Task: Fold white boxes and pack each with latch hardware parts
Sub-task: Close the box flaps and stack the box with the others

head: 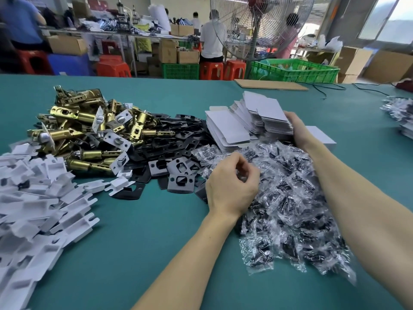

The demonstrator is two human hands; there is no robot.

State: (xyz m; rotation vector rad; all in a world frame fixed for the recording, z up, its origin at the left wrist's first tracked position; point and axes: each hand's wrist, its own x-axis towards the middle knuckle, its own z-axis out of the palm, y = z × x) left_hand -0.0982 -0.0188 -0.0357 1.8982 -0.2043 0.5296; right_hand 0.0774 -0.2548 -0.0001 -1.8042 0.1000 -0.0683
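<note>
Right now your right hand (298, 128) grips the flat box blanks (271, 118) at centre right to draw one, while your left hand (232, 186), fingers curled, seemingly empty, hovers over the screw packets (290, 198).

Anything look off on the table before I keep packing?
Mostly ordinary loose piles. One oddity: the stack of flat white boxes has slumped, fanning toward the black plates, and its near edge overlaps the screw bags. The right hand grips the stack's far end; the left hand hovers over the bags.
</note>
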